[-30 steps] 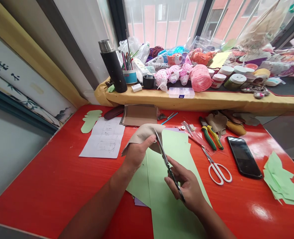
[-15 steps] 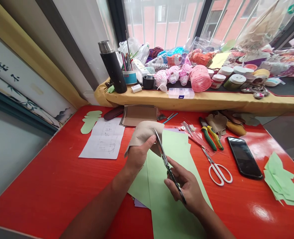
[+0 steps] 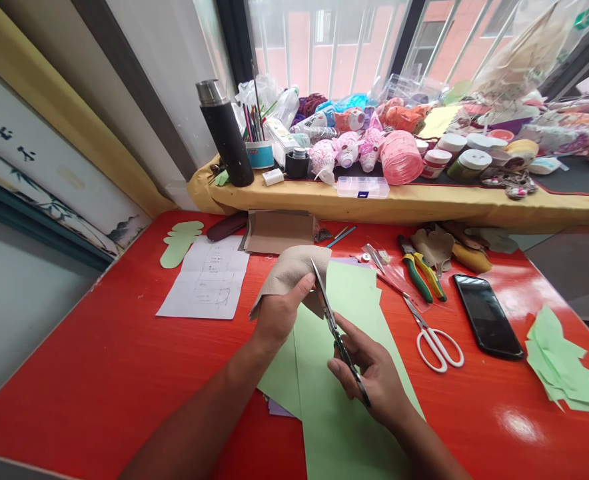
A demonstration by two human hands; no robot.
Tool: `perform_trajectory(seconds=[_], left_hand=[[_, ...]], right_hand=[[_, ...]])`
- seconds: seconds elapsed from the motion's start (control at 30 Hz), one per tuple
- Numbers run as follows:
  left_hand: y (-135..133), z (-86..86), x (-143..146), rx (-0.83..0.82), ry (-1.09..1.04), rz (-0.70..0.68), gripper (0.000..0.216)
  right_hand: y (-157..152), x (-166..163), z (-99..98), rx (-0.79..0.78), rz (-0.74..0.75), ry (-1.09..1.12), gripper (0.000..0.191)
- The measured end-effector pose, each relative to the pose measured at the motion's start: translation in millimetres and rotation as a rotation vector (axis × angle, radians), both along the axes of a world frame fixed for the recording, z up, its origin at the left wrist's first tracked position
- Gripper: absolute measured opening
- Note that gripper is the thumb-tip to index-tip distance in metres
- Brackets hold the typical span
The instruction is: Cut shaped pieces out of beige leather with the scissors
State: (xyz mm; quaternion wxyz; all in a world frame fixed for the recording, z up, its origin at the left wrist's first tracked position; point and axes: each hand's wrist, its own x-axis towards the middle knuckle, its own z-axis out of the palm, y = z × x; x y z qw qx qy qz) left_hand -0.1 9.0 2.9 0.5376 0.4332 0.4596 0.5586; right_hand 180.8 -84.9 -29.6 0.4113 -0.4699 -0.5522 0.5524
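My left hand (image 3: 278,313) is closed on a beige piece of felt (image 3: 289,268), held up over the red table (image 3: 99,360). My right hand (image 3: 374,373) grips dark metal scissors (image 3: 335,328). Their blades point up and away, with the tips against the felt's edge beside my left thumb. Under both hands lie large light green paper sheets (image 3: 334,400).
White-handled scissors (image 3: 432,337), green and yellow pliers (image 3: 422,270) and a black phone (image 3: 487,313) lie to the right. Green paper scraps (image 3: 562,363) sit at the far right. A white printed sheet (image 3: 207,277) and cardboard (image 3: 279,230) lie to the left. A crowded windowsill holds a black flask (image 3: 227,133).
The felt has shifted slightly in my left hand against the scissor blades. Both hands stay in nearly the same place.
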Motion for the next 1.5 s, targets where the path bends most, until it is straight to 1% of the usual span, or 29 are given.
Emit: perform_trajectory(seconds=[0.23,0.47,0.67,0.77,0.93,1.07,1.27,1.37,1.5], left_hand=[[-6.1,-1.4,7.1,-0.03,0.004,0.067,0.023],[-15.7,-1.5,18.5,-0.073,-0.04,0.149,0.026],[-17.2,-7.4,21.5,-0.057,-0.053,0.179,0.022],[-15.6,-10.2,21.1,-0.036,-0.062,0.172,0.022],[-12.3,-10.3,18.0,-0.041,-0.051,0.149,0.023],[-11.4,-6.3,15.2,-0.014,-0.031,0.134,0.021],[-7.6,2.5,4.8,0.018,0.081,0.075,0.02],[-5.9,6.7,1.2,0.039,0.078,0.041,0.017],[-5.7,8.4,0.0,0.044,0.071,0.049,0.017]], right_hand=[[-3.0,-1.5,-0.9,0.006,-0.035,-0.008,0.072],[-5.0,-6.2,-8.0,0.003,-0.054,0.01,0.071],[-6.7,-8.3,-9.0,-0.007,-0.051,-0.011,0.071],[-6.0,-6.7,-7.5,-0.001,-0.058,-0.034,0.07],[-3.0,-2.3,-5.3,0.061,-0.064,-0.084,0.067],[-3.2,-1.4,-4.7,0.068,-0.051,-0.095,0.065],[-0.9,-0.2,0.5,0.135,-0.056,-0.149,0.061],[-0.2,1.3,1.7,0.139,-0.058,-0.176,0.06],[-0.7,2.4,0.3,0.146,-0.053,-0.19,0.06]])
